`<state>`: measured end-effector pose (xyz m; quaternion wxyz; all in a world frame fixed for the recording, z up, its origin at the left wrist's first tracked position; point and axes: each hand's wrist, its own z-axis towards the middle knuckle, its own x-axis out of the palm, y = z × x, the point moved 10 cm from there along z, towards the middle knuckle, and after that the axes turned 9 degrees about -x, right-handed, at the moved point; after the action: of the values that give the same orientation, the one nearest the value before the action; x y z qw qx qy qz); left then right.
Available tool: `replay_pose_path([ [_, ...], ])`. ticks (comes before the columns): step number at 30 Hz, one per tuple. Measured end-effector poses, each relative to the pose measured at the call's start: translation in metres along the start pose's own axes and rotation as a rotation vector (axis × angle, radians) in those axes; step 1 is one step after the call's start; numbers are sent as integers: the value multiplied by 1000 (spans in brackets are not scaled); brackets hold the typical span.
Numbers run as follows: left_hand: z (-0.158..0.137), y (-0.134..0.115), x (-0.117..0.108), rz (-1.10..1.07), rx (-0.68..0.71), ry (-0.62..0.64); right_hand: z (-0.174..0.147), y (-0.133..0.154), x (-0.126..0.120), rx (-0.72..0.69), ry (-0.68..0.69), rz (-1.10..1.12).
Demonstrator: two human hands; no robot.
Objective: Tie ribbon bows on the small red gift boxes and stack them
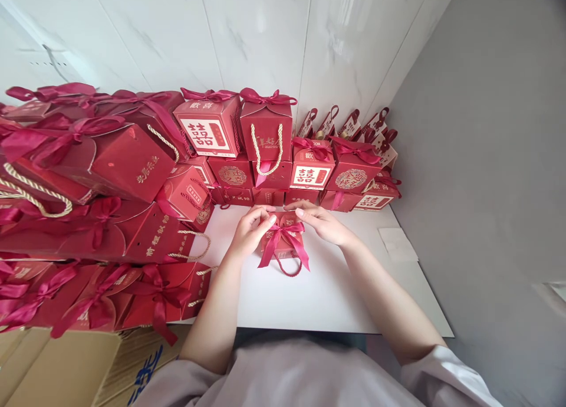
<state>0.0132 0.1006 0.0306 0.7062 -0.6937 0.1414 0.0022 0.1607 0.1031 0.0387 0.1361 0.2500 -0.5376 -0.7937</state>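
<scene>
"On the white tabletop [327, 304], what sits before us?"

"One small red box [288, 221], its ribbon bow [283, 230] on top, its rope handle [289, 275] towards us, stacked boxes [140, 165] behind and left."

"Do we have hold of it?"

"Yes: our left hand [248, 231] and right hand [322, 222] grasp its far corners; how firmly, we cannot tell."

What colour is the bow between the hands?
A deep pinkish-red bow, best in the head view.
</scene>
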Motion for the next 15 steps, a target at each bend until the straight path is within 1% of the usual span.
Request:
replay_pose_path([
  [4,-2,-4,4,79,20,11,-3,-3,2,23,-22,35],
  [8,-4,-8,8,171,46,7,-3,-2,4,7,-41,48],
  [15,-5,-4,12,221,13,52,1,-4,3,0,-79,83],
])
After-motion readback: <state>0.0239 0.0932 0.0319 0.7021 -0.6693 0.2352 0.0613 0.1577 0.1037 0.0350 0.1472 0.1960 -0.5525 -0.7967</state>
